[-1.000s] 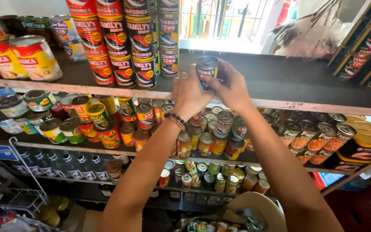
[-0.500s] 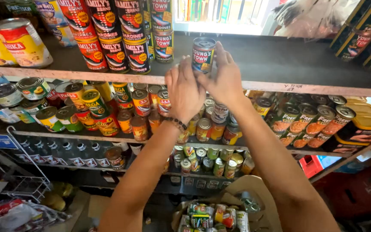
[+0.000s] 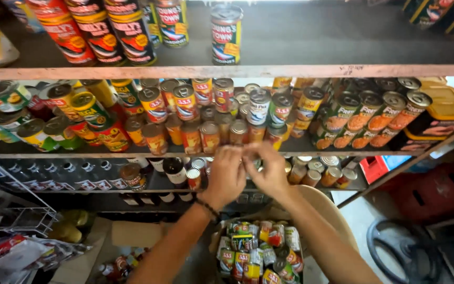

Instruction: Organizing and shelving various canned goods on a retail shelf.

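Your left hand (image 3: 226, 176) and right hand (image 3: 269, 171) meet, fingertips pressed together, empty, above a box of mixed tins (image 3: 258, 252). One blue-and-yellow can (image 3: 226, 34) stands alone on the top shelf (image 3: 316, 71), beside four red-labelled cans (image 3: 101, 31).

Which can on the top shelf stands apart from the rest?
The blue-and-yellow labelled tin can, alone toward the middle; the other tall cans crowd together at the left.

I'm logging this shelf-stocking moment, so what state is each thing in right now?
Can on top shelf: upright, standing alone, no hand on it.
Left hand: empty, fingers bent, meeting the right.
Right hand: empty, fingertips at the left hand.
Box of cans: open, full of cans.
Middle shelf cans: stacked in rows, mostly upright.
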